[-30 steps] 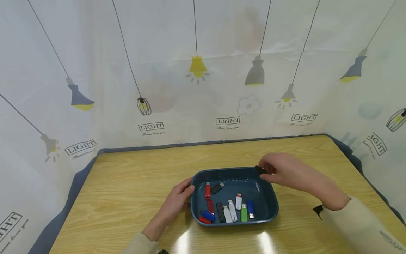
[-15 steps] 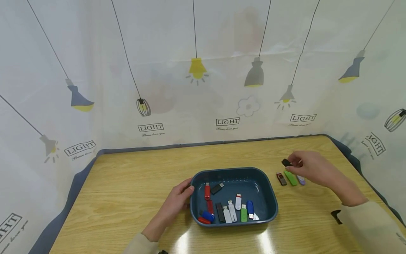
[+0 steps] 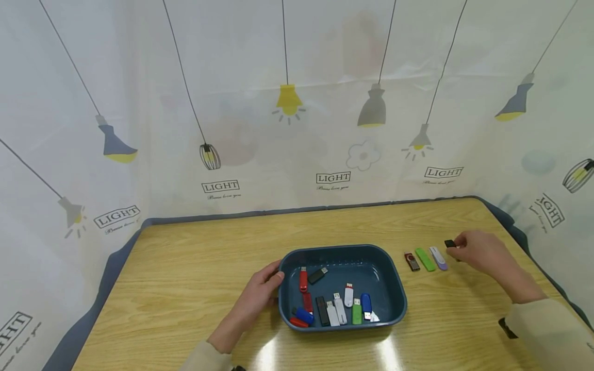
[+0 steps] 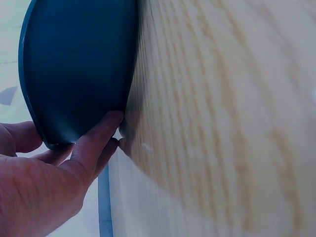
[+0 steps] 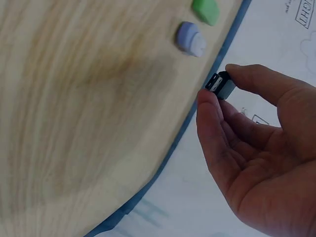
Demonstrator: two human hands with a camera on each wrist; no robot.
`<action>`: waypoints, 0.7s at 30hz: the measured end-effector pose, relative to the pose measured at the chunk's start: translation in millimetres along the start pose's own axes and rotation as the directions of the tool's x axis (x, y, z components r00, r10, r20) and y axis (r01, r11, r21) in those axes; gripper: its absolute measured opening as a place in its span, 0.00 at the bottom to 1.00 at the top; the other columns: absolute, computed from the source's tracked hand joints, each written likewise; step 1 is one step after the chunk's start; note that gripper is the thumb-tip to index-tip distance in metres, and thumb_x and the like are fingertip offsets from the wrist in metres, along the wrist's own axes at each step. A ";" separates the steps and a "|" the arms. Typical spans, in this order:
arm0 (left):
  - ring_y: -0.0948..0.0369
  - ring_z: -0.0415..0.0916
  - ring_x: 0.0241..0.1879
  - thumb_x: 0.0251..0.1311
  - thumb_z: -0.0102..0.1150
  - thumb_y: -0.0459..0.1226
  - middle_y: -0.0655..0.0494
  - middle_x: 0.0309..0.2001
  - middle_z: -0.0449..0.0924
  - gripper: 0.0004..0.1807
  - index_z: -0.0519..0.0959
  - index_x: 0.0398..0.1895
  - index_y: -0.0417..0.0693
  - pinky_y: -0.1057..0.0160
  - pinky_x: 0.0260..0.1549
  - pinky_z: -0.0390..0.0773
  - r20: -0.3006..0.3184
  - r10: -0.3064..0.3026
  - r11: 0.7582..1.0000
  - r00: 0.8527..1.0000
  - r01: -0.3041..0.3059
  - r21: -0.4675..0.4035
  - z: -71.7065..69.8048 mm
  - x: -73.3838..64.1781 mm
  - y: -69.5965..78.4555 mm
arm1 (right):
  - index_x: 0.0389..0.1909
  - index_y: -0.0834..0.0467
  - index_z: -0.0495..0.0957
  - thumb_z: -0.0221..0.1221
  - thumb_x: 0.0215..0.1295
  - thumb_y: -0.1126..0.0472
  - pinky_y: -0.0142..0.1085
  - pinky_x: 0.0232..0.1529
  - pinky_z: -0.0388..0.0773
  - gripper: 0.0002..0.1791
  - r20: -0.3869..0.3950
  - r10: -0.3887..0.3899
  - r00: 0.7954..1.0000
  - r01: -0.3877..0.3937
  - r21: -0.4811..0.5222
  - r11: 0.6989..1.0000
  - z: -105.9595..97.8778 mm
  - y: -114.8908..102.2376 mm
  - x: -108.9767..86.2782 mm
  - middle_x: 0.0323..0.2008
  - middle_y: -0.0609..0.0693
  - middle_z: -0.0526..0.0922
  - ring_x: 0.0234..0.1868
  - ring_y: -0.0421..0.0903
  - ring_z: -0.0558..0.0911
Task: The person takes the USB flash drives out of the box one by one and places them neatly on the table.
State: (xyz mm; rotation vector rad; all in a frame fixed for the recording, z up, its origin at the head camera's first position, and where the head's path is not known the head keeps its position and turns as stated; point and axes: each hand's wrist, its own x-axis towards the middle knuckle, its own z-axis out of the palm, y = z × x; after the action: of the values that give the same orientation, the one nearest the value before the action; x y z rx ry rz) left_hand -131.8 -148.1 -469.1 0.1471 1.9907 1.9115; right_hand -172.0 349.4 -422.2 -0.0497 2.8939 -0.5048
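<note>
Behind, the white sheet [image 3: 260, 62], printed with lamps, rises beyond the tray, and the wooden counter [image 3: 195, 268] stretches out around it. The tray [image 3: 345, 265] is dark blue. At its left end, the left hand [image 3: 259, 287] grips the rim, thumb on the edge, fingers against the outer wall. Well to the tray's right, the right hand [image 3: 482, 252] pinches the black stick [image 5: 224, 86] between thumb and fingertips. Nearer the tray's right end, the purple stick [image 3: 438, 258], green stick [image 3: 425, 259] and dark red stick [image 3: 411, 261] lie in a row, dark red closest.
</note>
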 end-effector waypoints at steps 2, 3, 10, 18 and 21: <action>0.46 0.76 0.61 0.82 0.41 0.36 0.33 0.72 0.68 0.27 0.61 0.78 0.35 0.49 0.50 0.84 0.001 -0.001 1.000 1.000 0.001 0.003 -0.4 0.5 -0.5 | 0.34 0.73 0.80 0.62 0.70 0.58 0.46 0.28 0.76 0.18 0.011 0.018 1.000 -0.018 -0.003 1.000 3.2 4.0 -0.3 0.27 0.60 0.82 0.26 0.51 0.78; 0.46 0.75 0.61 0.82 0.41 0.36 0.33 0.72 0.68 0.27 0.61 0.78 0.35 0.49 0.50 0.84 0.004 0.000 1.000 1.000 0.000 0.005 -0.5 0.6 -0.6 | 0.28 0.69 0.78 0.62 0.70 0.58 0.43 0.25 0.72 0.17 0.015 0.021 1.000 -0.021 0.001 1.000 5.4 6.0 -0.6 0.22 0.56 0.78 0.23 0.49 0.74; 0.45 0.75 0.61 0.81 0.42 0.36 0.33 0.72 0.67 0.27 0.61 0.78 0.34 0.48 0.50 0.84 -0.002 0.002 1.000 1.000 -0.002 0.005 0.4 -0.1 0.2 | 0.12 0.49 0.64 0.59 0.68 0.59 0.35 0.23 0.56 0.24 0.043 0.060 0.997 -0.061 0.038 0.997 17.5 16.8 -2.7 0.12 0.41 0.59 0.18 0.40 0.58; 0.45 0.76 0.60 0.81 0.42 0.36 0.32 0.71 0.67 0.27 0.61 0.78 0.34 0.47 0.50 0.85 -0.003 0.004 1.000 1.000 -0.004 -0.007 1.6 -2.1 1.7 | 0.11 0.49 0.63 0.61 0.70 0.56 0.34 0.22 0.56 0.27 0.027 0.061 0.998 -0.061 0.003 0.998 24.2 24.0 -4.0 0.12 0.41 0.58 0.17 0.39 0.58; 0.45 0.76 0.60 0.81 0.42 0.36 0.32 0.71 0.68 0.27 0.61 0.78 0.34 0.48 0.50 0.85 -0.004 0.004 1.000 1.000 -0.004 -0.007 1.6 -1.9 1.3 | 0.11 0.50 0.65 0.61 0.72 0.53 0.34 0.22 0.57 0.27 0.028 0.071 0.997 -0.071 0.002 0.997 24.5 25.5 -3.9 0.12 0.41 0.59 0.16 0.40 0.59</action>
State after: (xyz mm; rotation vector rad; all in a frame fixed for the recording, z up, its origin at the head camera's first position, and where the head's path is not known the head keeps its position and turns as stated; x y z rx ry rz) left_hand -129.7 -147.1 -467.4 0.1459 1.9874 1.9225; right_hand -163.2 365.6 -452.7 0.0462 2.8563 -0.4916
